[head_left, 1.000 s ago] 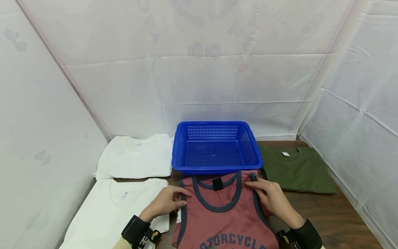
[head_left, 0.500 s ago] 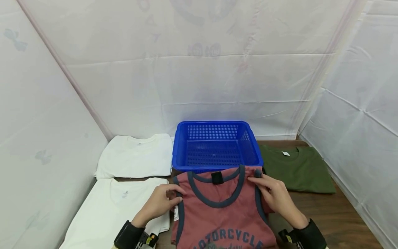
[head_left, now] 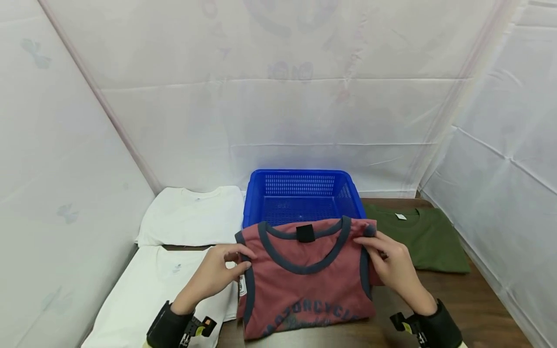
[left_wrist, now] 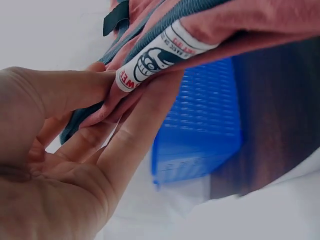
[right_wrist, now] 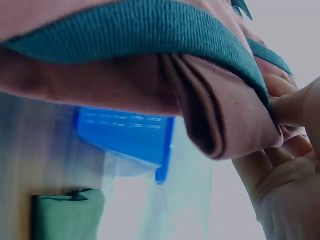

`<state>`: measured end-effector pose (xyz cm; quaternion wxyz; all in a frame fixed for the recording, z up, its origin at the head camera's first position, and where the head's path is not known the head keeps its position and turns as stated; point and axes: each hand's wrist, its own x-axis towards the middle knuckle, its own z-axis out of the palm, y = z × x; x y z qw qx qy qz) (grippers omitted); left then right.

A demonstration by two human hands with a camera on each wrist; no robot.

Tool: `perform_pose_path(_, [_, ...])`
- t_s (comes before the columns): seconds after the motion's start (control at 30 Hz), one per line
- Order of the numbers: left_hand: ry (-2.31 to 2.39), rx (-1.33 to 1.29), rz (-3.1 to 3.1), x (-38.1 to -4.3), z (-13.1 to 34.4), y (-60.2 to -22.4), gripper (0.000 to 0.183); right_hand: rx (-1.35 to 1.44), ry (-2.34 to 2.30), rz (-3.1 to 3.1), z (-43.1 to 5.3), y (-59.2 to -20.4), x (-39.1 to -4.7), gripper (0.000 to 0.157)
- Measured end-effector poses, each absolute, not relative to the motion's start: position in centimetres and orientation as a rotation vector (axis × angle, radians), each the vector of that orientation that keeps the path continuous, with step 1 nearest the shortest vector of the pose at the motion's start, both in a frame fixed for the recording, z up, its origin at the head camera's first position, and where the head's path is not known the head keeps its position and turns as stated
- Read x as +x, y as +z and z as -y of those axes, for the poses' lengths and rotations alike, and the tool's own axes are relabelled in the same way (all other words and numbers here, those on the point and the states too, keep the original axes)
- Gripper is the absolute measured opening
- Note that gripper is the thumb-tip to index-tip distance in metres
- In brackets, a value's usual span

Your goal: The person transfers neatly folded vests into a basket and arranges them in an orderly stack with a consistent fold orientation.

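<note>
A folded red tank top (head_left: 304, 285) with dark blue-grey trim and "MOTORCYCLE" lettering hangs between my two hands. My left hand (head_left: 213, 270) pinches its left side near the armhole, beside a white printed label (left_wrist: 157, 57). At the opposite shoulder my right hand (head_left: 393, 261) grips the folded edge, thumb and fingers on either face of the cloth, as the right wrist view shows. A blue plastic basket (head_left: 249, 200) stands just beyond; the shirt's collar overlaps its front rim in the head view. Nothing shows inside the visible part of the basket.
Two folded white T-shirts lie at the left, one behind (head_left: 191, 220) and one nearer (head_left: 143, 299). To the right of the basket lies a folded green T-shirt (head_left: 435, 241). White sheeting (head_left: 278, 111) walls the wooden table (head_left: 474, 304) at the back and sides.
Both hands have raised the red tank top and moved it toward the basket. Its lower edge, earlier out of frame, now shows above the table, and its collar covers the basket's front.
</note>
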<state>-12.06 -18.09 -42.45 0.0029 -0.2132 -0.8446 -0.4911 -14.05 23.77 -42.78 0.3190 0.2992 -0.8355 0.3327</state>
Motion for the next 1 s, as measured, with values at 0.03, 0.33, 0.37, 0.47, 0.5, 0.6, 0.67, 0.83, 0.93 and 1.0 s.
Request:
perform_pose_path(0.03, [-1.514,-0.672,2.632,-12.2,18.1,-42.2,0.021,0.781,0.876,2.183,-23.7,-42.5,-14.2,0.04])
perform_pose_path(0.33, [-1.305,-0.63,2.46,-12.8,17.9,-39.9,0.028,0.793,0.862,2.052,-23.1,-40.0,-15.5,0.031])
perform_pose_path(0.37, [-1.298,-0.621,2.441,-12.9,17.8,-39.7,0.028,0.795,0.86,2.032,-23.0,-39.7,-15.6,0.031])
perform_pose_path(0.47, [-1.277,-0.615,2.387,-13.1,17.6,-38.9,0.028,0.805,0.853,1.989,-22.9,-39.0,-16.0,0.028])
perform_pose_path(0.5, [-1.271,-0.617,2.372,-13.2,17.5,-38.6,0.029,0.81,0.845,1.98,-22.8,-38.8,-16.2,0.028])
perform_pose_path(0.6, [-1.261,-0.642,2.328,-13.6,17.3,-37.8,0.03,0.819,0.831,1.986,-22.5,-38.3,-16.5,0.041])
perform_pose_path(0.67, [-1.259,-0.667,2.306,-13.9,17.1,-37.3,0.03,0.811,0.822,2.017,-22.3,-37.9,-16.7,0.057])
perform_pose_path(0.83, [-1.229,-0.697,2.242,-15.0,16.6,-36.5,0.047,0.784,0.792,2.075,-21.9,-37.0,-17.2,0.074])
perform_pose_path(0.93, [-1.15,-0.679,2.22,-15.7,16.3,-36.2,0.055,0.771,0.767,2.101,-21.6,-36.4,-17.6,0.077])
perform_pose_path(1.0, [-1.086,-0.673,2.195,-16.2,16.1,-36.1,0.057,0.757,0.763,2.114,-21.4,-36.1,-18.0,0.079])
